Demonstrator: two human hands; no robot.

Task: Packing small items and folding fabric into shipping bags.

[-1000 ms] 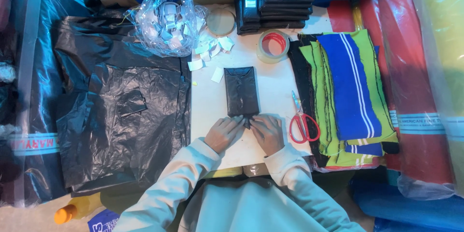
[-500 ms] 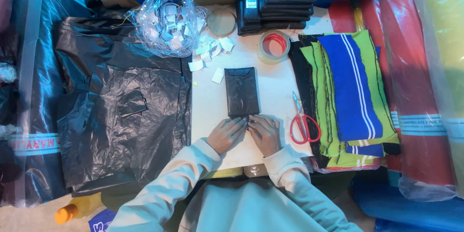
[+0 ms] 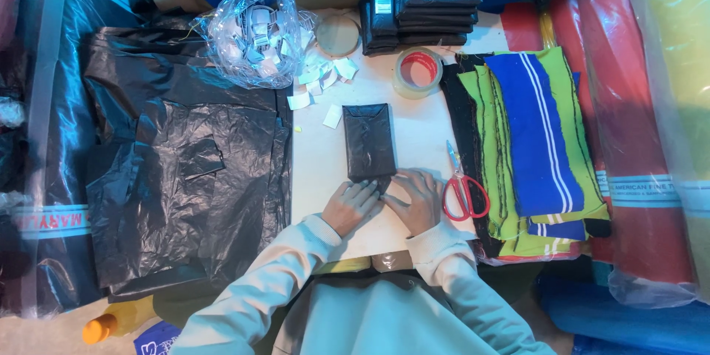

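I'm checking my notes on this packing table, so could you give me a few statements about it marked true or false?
1. Both hands, the left hand and right hand, rest at the near end of the black packet. True.
2. The scissors have blue handles. False: red handles.
3. The tape roll lies beyond the packet, toward the stacked black packets. True.
4. The scissors lie left of the hands. False: they lie right of the right hand.

Pale mint-grey long-sleeved top, soft fleece-like cloth, ribbed cuffs at both wrists. Left hand [image 3: 353, 205] and right hand [image 3: 416, 200] bare, no gloves.
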